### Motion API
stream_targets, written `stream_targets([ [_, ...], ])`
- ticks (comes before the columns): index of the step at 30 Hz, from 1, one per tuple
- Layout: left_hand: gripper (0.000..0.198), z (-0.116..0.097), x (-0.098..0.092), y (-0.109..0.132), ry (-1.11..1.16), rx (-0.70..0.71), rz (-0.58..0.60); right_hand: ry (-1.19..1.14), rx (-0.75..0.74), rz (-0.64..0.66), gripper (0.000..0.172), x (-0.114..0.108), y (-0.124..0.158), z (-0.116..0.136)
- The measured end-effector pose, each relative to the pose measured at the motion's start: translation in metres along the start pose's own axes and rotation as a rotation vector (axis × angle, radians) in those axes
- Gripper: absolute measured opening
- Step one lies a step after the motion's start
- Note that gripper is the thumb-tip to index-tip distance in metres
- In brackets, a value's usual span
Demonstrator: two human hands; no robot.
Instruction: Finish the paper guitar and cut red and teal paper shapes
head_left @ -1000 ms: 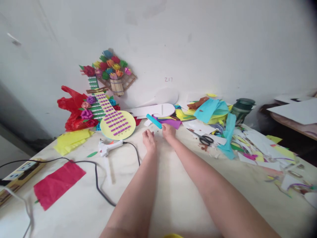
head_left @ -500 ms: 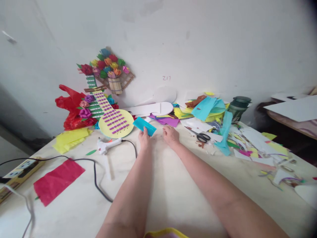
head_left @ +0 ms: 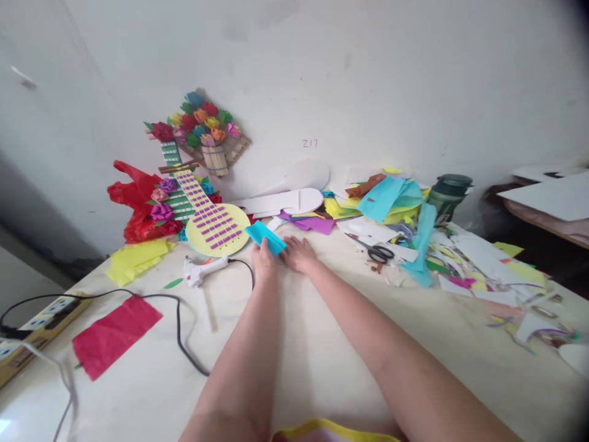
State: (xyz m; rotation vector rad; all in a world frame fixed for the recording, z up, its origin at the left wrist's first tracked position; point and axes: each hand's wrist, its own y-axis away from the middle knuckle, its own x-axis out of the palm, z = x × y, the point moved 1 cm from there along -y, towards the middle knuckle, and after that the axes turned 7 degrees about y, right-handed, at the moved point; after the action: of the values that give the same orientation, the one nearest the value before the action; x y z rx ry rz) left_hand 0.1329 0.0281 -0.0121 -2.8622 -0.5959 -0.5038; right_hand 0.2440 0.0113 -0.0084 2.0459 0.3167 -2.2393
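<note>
A folded strip of blue crepe paper (head_left: pixel 265 236) is pinched in my left hand (head_left: pixel 264 258), thumb on top, over the middle of the table. My right hand (head_left: pixel 299 253) is at the strip's right end, its fingers stretched out rather than curled. Its fingertips meet the paper's edge; whether they press on it I cannot tell. Just beyond my left hand lies a yellow paper guitar shape (head_left: pixel 218 230) with purple strips. To the left of that hand rests a white glue gun (head_left: pixel 205 270).
Scissors (head_left: pixel 375 250) and paper scraps (head_left: pixel 473 264) lie on the right, near a green bottle (head_left: pixel 448 196). Red crepe paper (head_left: pixel 117 336), a black cable (head_left: pixel 178 331) and a power strip (head_left: pixel 46 319) are on the left. Paper flowers (head_left: pixel 202 123) stand against the wall.
My right hand has moved left to the blue paper's end, and its curled fingers have straightened. My left hand keeps its hold, with the paper slightly lower.
</note>
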Motion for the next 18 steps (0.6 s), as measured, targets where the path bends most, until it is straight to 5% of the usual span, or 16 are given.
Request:
stream_targets([
  [12, 0.041, 0.006, -0.007, 0.0, -0.054, 0.009, 0.217, 0.048, 0.381, 0.023, 0.061, -0.01, 0.033, -0.06],
  [15, 0.041, 0.005, -0.011, -0.002, -0.12, 0.01, 0.235, 0.094, 0.491, -0.04, 0.059, -0.009, 0.046, -0.079],
  [18, 0.043, 0.004, -0.015, -0.002, -0.15, -0.027, 0.297, 0.179, 0.484, -0.242, 0.047, -0.012, 0.058, -0.091],
])
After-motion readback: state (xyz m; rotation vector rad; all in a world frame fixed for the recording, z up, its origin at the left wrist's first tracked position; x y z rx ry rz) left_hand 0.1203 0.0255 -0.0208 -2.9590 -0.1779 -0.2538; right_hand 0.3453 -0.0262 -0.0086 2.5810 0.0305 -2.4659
